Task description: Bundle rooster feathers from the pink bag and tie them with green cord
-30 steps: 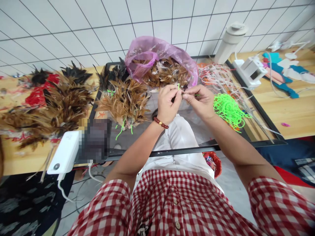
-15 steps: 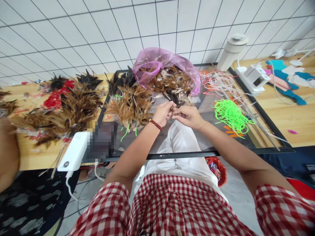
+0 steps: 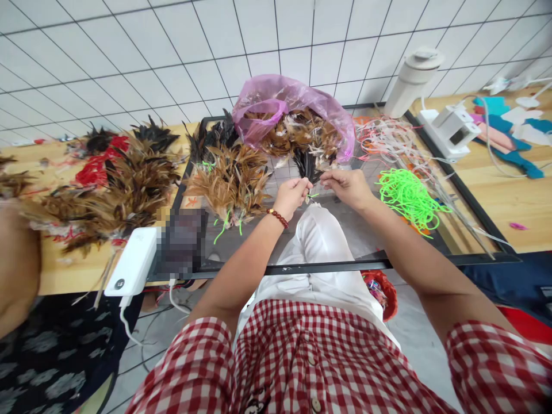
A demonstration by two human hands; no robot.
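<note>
My left hand [image 3: 291, 198], with a beaded bracelet at the wrist, is closed on the base of a small bunch of dark feathers [image 3: 307, 165] that points away from me. A short piece of bright green cord [image 3: 313, 196] shows at the base, beside my fingertips. Just to the right, my right hand [image 3: 351, 188] is pinched and apart from the left; what its fingertips hold is too small to make out. Behind the bunch, a pink plastic bag [image 3: 276, 86] lies open around brown feathers [image 3: 317, 135]. Left of my hands rests a pile of brown feather bunches [image 3: 233, 178], some tied with green cord.
A heap of green cords [image 3: 409, 198] and tangled pale strings [image 3: 383, 138] lie to the right. A white bottle [image 3: 411, 83] and a power strip [image 3: 448, 132] stand behind. At left are more feathers [image 3: 142, 184], a power bank [image 3: 133, 261] and another person's arm [image 3: 17, 264].
My hands were together and have moved apart, the right one going right and slightly up. The dark feather bunch and green cord at my left fingertips now show more plainly.
</note>
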